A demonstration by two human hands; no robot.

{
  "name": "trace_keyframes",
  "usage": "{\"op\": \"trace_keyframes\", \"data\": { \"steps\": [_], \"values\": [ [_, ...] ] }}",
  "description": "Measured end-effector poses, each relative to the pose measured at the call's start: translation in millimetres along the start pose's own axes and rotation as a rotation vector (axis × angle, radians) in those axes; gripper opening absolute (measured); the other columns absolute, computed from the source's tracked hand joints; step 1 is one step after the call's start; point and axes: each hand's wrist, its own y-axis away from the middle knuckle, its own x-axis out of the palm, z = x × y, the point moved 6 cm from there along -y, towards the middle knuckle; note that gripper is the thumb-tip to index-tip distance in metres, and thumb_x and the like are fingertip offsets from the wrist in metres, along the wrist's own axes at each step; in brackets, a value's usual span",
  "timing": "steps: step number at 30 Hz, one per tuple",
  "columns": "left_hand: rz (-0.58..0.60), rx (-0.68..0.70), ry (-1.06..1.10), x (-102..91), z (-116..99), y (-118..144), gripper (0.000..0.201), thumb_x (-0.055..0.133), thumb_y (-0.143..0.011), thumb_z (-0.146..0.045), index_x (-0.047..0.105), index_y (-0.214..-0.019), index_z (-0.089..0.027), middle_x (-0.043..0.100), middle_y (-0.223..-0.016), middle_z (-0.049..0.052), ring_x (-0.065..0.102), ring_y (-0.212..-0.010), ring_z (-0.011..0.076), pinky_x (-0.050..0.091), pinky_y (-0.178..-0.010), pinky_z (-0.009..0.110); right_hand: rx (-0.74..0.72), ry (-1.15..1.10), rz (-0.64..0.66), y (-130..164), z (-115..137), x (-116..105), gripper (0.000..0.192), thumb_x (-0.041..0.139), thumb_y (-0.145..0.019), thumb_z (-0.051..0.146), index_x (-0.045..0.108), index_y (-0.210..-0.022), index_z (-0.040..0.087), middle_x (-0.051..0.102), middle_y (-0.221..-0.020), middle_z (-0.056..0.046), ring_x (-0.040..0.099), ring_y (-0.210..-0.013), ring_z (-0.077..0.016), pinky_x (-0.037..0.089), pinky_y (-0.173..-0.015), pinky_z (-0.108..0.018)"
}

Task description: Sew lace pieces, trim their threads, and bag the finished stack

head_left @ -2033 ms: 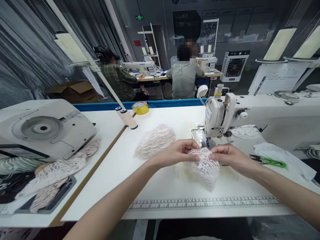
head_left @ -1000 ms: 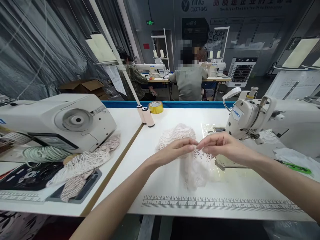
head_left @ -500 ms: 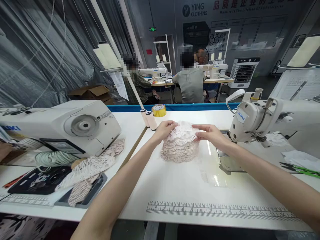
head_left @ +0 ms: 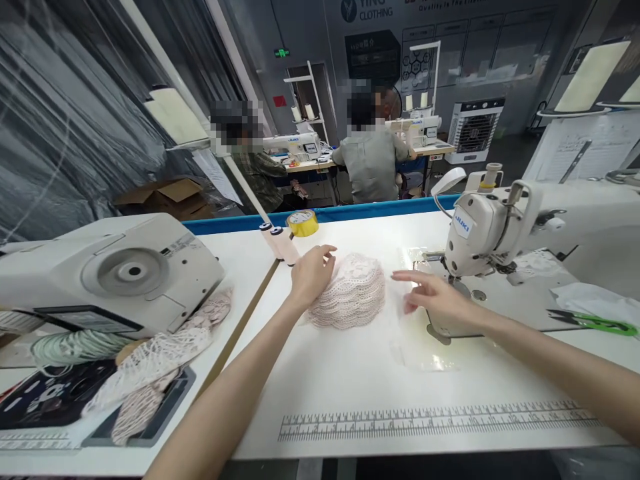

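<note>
Resting against the left edge of the stack of pale pink scalloped lace pieces (head_left: 350,292), your left hand (head_left: 311,273) is loosely open, fingers curled a little and gripping nothing; it looks placed there to steady the pile's side. Your right hand (head_left: 431,297) hovers just right of the pile, apart from it, fingers spread flat and wide, empty, above the white worktable (head_left: 350,373) beside the needle area of the white industrial sewing machine (head_left: 505,227).

That lace stack sits toward the back middle of the table, squared into one neat mound, probably so the pieces stay aligned and within reach of both hands. Behind it stand two cream thread cones (head_left: 280,243) side by side, touching, with one roll of yellow tape (head_left: 303,223) just beyond them at the blue table edge. A printed ruler strip (head_left: 440,420) runs along the near edge, where cloth could be measured without lifting it.

To your left is a second white sewing machine (head_left: 110,273), so two machines flank you. At its foot lies a loose heap of netted lace (head_left: 155,353), partly on a dark tray. One pair of green-handled scissors (head_left: 593,323) lies at the far right, handy to the machine.

Two seated people (head_left: 370,160) work at further tables in the background; their hands are not near yours.
</note>
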Motion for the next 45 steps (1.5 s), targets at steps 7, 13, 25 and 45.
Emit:
{"op": "trace_keyframes", "data": {
  "steps": [7,13,25,45],
  "values": [
    [-0.393,0.547,0.146,-31.6,-65.7,56.1,0.019,0.047,-0.095,-0.028,0.065,-0.095,-0.021,0.072,-0.094,0.005,0.065,-0.092,0.0217,0.044,-0.084,0.037,-0.231,0.560,-0.155,79.5,-19.0,-75.9,0.022,0.054,-0.087,0.021,0.074,-0.098,0.022,0.072,-0.102,-0.006,0.067,-0.093,-0.0202,0.053,-0.079,-0.031],
    [-0.068,0.955,0.190,6.9,-135.4,119.4,0.014,0.053,-0.092,-0.020,0.062,-0.103,-0.023,0.073,-0.091,0.001,0.068,-0.080,0.0168,0.048,-0.069,0.030,-0.105,1.036,-0.539,86.0,-35.5,-177.4,0.014,0.054,-0.091,0.019,0.067,-0.095,0.015,0.067,-0.099,-0.011,0.064,-0.090,-0.0223,0.052,-0.071,-0.032],
    [0.454,0.397,0.144,68.3,-156.3,108.0,0.035,0.040,-0.097,-0.042,0.064,-0.081,-0.022,0.073,-0.086,0.001,0.063,-0.083,0.0221,0.037,-0.082,0.042,-0.188,0.798,-0.139,96.7,-24.5,-76.5,0.016,0.056,-0.089,0.013,0.067,-0.079,0.018,0.068,-0.074,0.001,0.063,-0.063,-0.0111,0.047,-0.056,-0.022],
    [0.039,0.828,0.225,59.0,-178.7,129.3,0.014,0.051,-0.095,-0.025,0.044,-0.083,-0.021,0.058,-0.057,-0.009,0.039,-0.044,0.0077,0.039,-0.064,0.028,-0.185,0.488,0.047,82.1,-13.7,-62.6,0.008,0.052,-0.087,0.017,0.054,-0.094,0.021,0.054,-0.058,0.007,0.051,-0.048,-0.0096,0.038,-0.046,-0.021]
  ]
}}
